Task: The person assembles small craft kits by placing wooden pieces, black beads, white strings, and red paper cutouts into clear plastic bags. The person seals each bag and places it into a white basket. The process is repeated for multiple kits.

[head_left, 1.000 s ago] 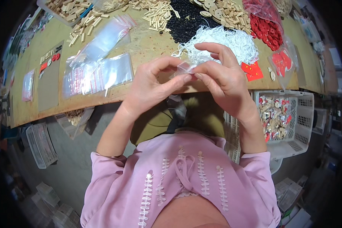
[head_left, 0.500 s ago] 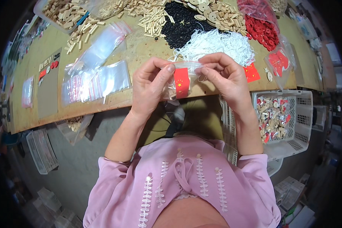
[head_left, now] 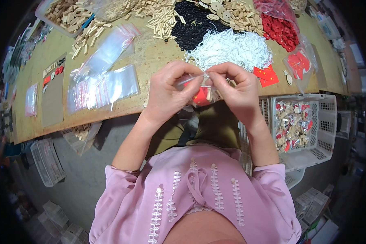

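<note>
Between both hands, at the table's near edge, hangs a small clear zip bag [head_left: 201, 97] with a red paper flag and pale wooden pieces inside. My left hand [head_left: 173, 87] pinches the bag's top edge between thumb and fingers. Close beside it, my right hand [head_left: 238, 87] pinches the same edge, the two thumbs nearly meeting. Fingers hide part of the bag's top. Just beyond the hands lies a heap of white strings [head_left: 232, 49]. Red flags with yellow stars [head_left: 266, 76] rest on the table to the right of my right hand.
Flat clear zip bags [head_left: 124, 81] lie left on the table [head_left: 150, 53]. Farther back are wooden sticks [head_left: 162, 24], black rings [head_left: 189, 28] and red discs [head_left: 278, 34]. A white basket [head_left: 323, 134] of filled bags stands at the right, below the table edge.
My hands have come closer together along the bag's top edge, and the bag is now bunched and tilted. Its flag, upright and flat before, is now partly covered by fingers.
</note>
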### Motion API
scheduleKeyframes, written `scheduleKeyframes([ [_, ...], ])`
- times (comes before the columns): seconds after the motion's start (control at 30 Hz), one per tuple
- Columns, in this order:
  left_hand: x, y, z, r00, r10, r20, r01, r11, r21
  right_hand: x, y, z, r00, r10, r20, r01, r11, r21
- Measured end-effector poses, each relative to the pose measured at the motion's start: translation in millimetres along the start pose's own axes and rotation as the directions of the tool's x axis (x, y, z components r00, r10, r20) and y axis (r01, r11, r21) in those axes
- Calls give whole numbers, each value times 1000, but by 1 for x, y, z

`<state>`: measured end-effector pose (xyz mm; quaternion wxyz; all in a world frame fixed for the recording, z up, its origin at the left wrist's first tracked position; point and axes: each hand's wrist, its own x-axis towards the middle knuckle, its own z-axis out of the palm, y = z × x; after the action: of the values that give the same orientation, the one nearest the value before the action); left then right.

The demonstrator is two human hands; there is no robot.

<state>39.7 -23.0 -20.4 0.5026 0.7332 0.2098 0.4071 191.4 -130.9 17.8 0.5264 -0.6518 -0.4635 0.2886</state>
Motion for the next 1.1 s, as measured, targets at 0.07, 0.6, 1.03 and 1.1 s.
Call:
scheduleKeyframes([
  [0.07,4,6,1,999,28,25,-31,993,117,-1,-4,3,999,-23,31,24,999,-39],
  [0.6,-23,-1,-32,952,-265,156,297,922,-247,-3,36,-51,981,76,-180,6,909,416],
  [1.03,-48,-17,-138,929,138,-344,209,571,794,-158,95,-305,710,-210,-672,-528,473,-705],
  [1.1,-50,-23,-158,910,130,-393,285,493,822,-202,110,-345,769,-243,-592,-592,81,-802],
])
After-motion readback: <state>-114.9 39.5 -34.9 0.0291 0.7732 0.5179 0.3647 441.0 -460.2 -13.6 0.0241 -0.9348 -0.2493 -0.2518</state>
